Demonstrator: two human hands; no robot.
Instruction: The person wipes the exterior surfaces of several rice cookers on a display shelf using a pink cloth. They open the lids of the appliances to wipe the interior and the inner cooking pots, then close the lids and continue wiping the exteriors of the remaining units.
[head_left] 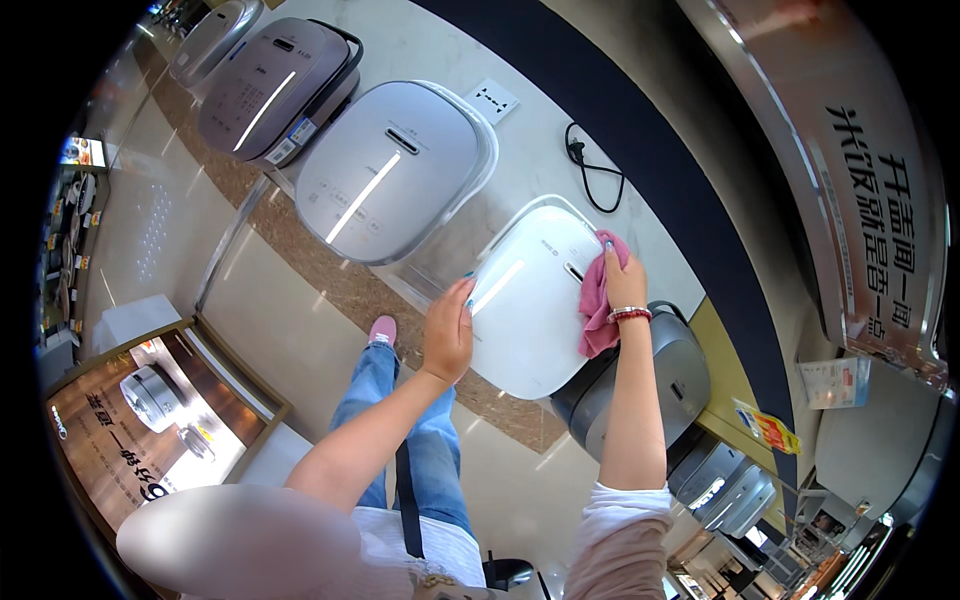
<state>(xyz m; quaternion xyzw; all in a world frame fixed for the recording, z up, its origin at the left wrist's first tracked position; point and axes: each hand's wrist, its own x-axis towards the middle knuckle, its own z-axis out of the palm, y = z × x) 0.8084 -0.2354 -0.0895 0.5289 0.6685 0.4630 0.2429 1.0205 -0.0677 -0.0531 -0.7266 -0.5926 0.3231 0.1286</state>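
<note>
A white rice cooker (528, 310) with a rounded lid stands on the counter in front of me. My right hand (626, 284) is closed on a pink cloth (597, 300), pressed against the cooker's right edge beside the small dark slot on the lid. My left hand (448, 332) rests at the cooker's left edge with its fingers stretched out and nothing in it. Part of the cooker's right rim is hidden under the cloth.
A lavender-grey rice cooker (390, 180) and a darker grey one (275, 90) stand to the left. A grey cooker (670, 375) is close on the right. Behind are a wall socket plate (491, 101) and a black power cord (598, 190). A framed display board (160, 420) stands at lower left.
</note>
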